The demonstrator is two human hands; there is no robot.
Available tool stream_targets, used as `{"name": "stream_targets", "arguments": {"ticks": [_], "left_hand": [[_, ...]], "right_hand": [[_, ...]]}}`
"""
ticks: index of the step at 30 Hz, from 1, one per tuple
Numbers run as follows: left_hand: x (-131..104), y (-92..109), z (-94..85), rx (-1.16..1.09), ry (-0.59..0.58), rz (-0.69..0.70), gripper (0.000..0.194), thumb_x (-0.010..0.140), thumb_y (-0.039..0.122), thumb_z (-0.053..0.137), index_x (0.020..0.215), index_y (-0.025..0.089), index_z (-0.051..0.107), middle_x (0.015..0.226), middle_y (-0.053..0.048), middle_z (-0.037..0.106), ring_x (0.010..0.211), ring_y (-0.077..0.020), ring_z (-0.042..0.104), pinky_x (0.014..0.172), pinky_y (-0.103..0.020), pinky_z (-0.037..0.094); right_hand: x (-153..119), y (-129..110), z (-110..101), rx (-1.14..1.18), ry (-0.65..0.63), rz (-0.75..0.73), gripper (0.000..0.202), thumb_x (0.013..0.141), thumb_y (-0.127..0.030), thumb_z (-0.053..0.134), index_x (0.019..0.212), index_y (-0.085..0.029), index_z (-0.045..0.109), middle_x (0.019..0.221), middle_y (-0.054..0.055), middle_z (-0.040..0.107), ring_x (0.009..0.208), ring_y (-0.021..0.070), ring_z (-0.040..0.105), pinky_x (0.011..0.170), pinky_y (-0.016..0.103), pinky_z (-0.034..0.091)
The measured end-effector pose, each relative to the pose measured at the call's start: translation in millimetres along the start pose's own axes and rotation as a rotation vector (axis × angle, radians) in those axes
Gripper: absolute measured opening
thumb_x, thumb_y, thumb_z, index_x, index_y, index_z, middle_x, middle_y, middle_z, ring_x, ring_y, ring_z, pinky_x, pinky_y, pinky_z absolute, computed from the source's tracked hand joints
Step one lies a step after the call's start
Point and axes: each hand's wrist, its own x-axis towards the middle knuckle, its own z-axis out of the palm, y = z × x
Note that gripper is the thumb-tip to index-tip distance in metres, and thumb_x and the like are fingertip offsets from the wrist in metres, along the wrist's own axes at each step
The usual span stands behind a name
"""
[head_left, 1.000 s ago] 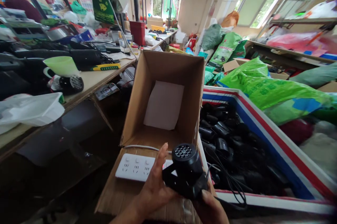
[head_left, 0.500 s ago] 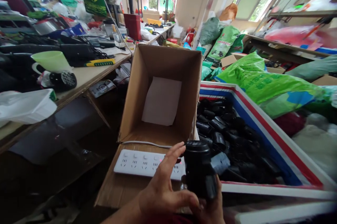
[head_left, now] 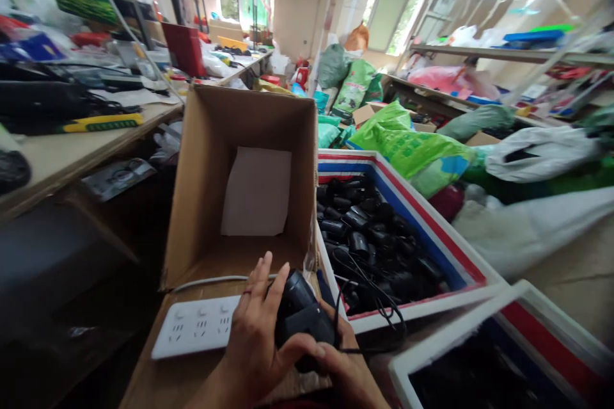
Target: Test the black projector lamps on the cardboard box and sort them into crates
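Observation:
A black corded appliance (head_left: pixel 307 319), barrel-shaped like a hair dryer, is held between both hands over the cardboard flap. My left hand (head_left: pixel 256 326) lies along its left side, fingers long and thumb bent across the front. My right hand (head_left: pixel 348 358) wraps its lower right side, its fingers partly hidden behind it. A black cord (head_left: pixel 378 297) loops to the right over the bin's edge. Just left of my left hand is a white power strip (head_left: pixel 196 326). An open cardboard box (head_left: pixel 244 118) stands on its side behind the hands, a pale sheet (head_left: pixel 256 191) inside.
To the right, a white-rimmed bin (head_left: pixel 432 217) with striped walls holds several black barrel-shaped parts (head_left: pixel 357 217). A second striped bin (head_left: pixel 532 306) stands at lower right. A cluttered workbench (head_left: pixel 96 159) runs along the left. Green bags (head_left: pixel 407 146) lie behind the bins.
My view has turned right, bringing the second bin into sight. The black appliance has been tilted over from upright, and its cord now shows. My left hand has closed in against it.

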Motion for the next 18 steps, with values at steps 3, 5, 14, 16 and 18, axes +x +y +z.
{"name": "stream_targets", "arguments": {"ticks": [3, 5, 14, 16, 18], "left_hand": [[-6.9, -6.9, 9.1, -0.040, 0.000, 0.115, 0.078, 0.082, 0.067, 0.038, 0.143, 0.018, 0.026, 0.149, -0.018, 0.024, 0.133, -0.0399, 0.027, 0.107, -0.053, 0.028], [-6.2, -5.0, 10.2, -0.117, -0.010, 0.138, 0.074, 0.084, 0.064, 0.039, 0.142, 0.019, 0.029, 0.148, -0.015, 0.029, 0.132, -0.0368, 0.033, 0.107, -0.047, 0.032], [11.8, 25.7, -5.4, -0.363, -0.071, 0.036, 0.044, 0.086, 0.052, 0.045, 0.119, 0.025, 0.058, 0.129, -0.010, 0.054, 0.115, -0.0318, 0.051, 0.099, -0.041, 0.039], [10.2, 30.5, -3.9, -0.402, -0.075, 0.019, 0.035, 0.087, 0.049, 0.044, 0.103, 0.026, 0.063, 0.114, -0.010, 0.060, 0.103, -0.0297, 0.056, 0.091, -0.038, 0.043], [7.4, 34.5, 1.4, -0.445, -0.098, 0.025, 0.031, 0.088, 0.049, 0.041, 0.091, 0.026, 0.062, 0.098, -0.008, 0.060, 0.089, -0.0261, 0.057, 0.084, -0.036, 0.044]], "right_hand": [[-0.1, -21.0, -9.7, 0.027, -0.066, -0.042, 0.073, 0.055, -0.041, 0.082, 0.121, -0.023, 0.058, 0.117, 0.006, 0.064, 0.109, 0.0293, 0.057, 0.093, 0.039, 0.045], [0.7, -32.4, -17.3, -0.001, -0.145, -0.067, 0.076, 0.051, -0.040, 0.084, 0.121, -0.023, 0.059, 0.114, 0.007, 0.065, 0.107, 0.0298, 0.058, 0.093, 0.040, 0.044], [-14.0, -42.7, -42.9, -0.108, -0.171, 0.005, 0.089, 0.039, -0.033, 0.088, 0.123, -0.021, 0.058, 0.118, 0.006, 0.063, 0.110, 0.0311, 0.055, 0.101, 0.042, 0.035], [-25.8, -39.9, -48.6, -0.204, -0.097, 0.042, 0.088, 0.037, -0.027, 0.088, 0.120, -0.026, 0.059, 0.119, 0.003, 0.062, 0.112, 0.0312, 0.054, 0.100, 0.042, 0.036], [-40.0, -39.4, -52.4, -0.245, -0.055, 0.076, 0.084, 0.037, -0.022, 0.087, 0.117, -0.030, 0.061, 0.117, 0.001, 0.064, 0.110, 0.0303, 0.055, 0.099, 0.042, 0.037]]}}
